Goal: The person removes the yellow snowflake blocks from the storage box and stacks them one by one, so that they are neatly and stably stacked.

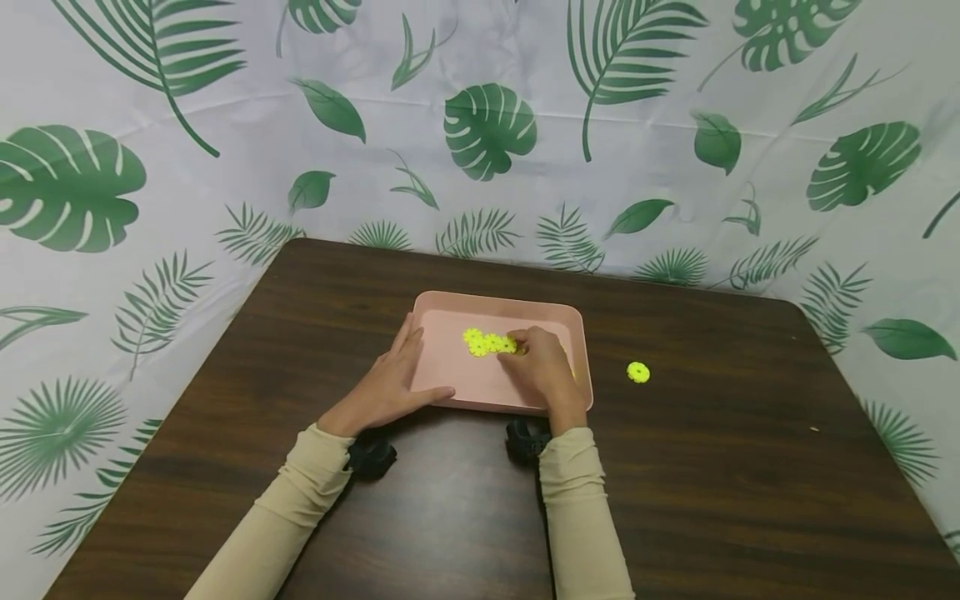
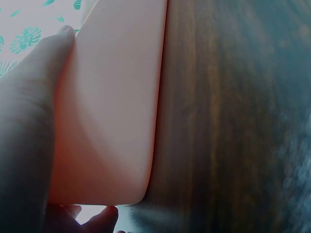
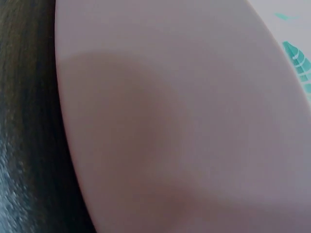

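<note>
A shallow pink tray (image 1: 480,385) lies on the table. My left hand (image 1: 386,379) rests at its front left corner, fingers spread along the left side and thumb laid over the front rim. The tray's outer wall (image 2: 114,107) fills much of the left wrist view. Inside the tray, several bright yellow notched discs (image 1: 480,342) sit clustered together. My right hand (image 1: 542,362) reaches over the front rim and pinches the disc at the cluster's right end, partly covering it. The right wrist view shows only the tray's wall (image 3: 194,121), with fingers and discs hidden.
One loose yellow disc (image 1: 638,372) lies on the dark wooden table (image 1: 720,467), right of the tray. A tiny pale scrap (image 1: 814,429) is farther right. Behind the table hangs a white cloth (image 1: 405,75) printed with green leaves.
</note>
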The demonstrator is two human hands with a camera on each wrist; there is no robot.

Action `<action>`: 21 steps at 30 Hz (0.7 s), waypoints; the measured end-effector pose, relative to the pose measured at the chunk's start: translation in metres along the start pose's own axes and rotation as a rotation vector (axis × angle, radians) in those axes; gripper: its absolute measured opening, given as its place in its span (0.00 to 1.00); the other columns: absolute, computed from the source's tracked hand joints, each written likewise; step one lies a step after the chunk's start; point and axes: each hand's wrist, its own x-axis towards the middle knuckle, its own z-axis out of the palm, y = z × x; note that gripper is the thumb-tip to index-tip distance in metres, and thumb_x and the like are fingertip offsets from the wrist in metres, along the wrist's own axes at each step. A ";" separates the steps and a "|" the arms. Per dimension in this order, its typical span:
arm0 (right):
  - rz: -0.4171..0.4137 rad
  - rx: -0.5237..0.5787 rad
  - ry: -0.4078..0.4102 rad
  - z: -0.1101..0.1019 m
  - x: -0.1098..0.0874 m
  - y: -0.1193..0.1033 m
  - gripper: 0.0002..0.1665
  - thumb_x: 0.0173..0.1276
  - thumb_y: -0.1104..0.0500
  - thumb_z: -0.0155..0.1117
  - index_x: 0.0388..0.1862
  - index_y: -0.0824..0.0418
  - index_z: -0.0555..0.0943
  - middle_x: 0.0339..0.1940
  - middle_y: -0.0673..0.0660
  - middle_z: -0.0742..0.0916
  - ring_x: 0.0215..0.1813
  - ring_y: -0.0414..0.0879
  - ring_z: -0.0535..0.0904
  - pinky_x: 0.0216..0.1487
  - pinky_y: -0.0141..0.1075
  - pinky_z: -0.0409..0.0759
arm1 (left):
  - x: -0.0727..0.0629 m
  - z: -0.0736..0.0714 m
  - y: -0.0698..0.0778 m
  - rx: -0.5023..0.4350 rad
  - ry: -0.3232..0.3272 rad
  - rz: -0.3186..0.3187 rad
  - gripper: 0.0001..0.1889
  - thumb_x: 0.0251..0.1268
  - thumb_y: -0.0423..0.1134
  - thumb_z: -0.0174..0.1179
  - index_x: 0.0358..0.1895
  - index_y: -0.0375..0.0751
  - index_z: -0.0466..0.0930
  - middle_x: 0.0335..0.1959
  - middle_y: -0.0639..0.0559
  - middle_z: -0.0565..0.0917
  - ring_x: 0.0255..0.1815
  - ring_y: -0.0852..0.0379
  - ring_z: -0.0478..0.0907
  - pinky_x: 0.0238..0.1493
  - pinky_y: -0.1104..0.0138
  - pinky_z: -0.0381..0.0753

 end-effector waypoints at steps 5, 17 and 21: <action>0.003 -0.021 0.013 -0.001 -0.003 0.003 0.25 0.66 0.58 0.77 0.60 0.66 0.86 0.46 0.60 0.88 0.44 0.52 0.78 0.52 0.45 0.79 | 0.000 0.002 -0.001 0.002 0.000 0.012 0.62 0.61 0.72 0.61 0.84 0.34 0.41 0.86 0.46 0.32 0.86 0.49 0.30 0.75 0.32 0.49; -0.179 -0.025 0.131 -0.021 -0.012 0.003 0.15 0.65 0.56 0.78 0.46 0.64 0.90 0.37 0.57 0.88 0.33 0.50 0.77 0.35 0.40 0.77 | -0.001 0.003 0.000 -0.006 -0.010 0.009 0.62 0.62 0.71 0.62 0.84 0.33 0.41 0.86 0.46 0.31 0.86 0.49 0.32 0.75 0.32 0.49; -0.200 -0.020 0.200 -0.044 -0.020 0.007 0.16 0.66 0.57 0.77 0.51 0.61 0.89 0.36 0.57 0.84 0.33 0.51 0.74 0.33 0.40 0.73 | -0.001 0.000 0.001 -0.009 0.005 0.020 0.61 0.62 0.69 0.63 0.84 0.32 0.41 0.86 0.45 0.31 0.86 0.49 0.32 0.75 0.32 0.50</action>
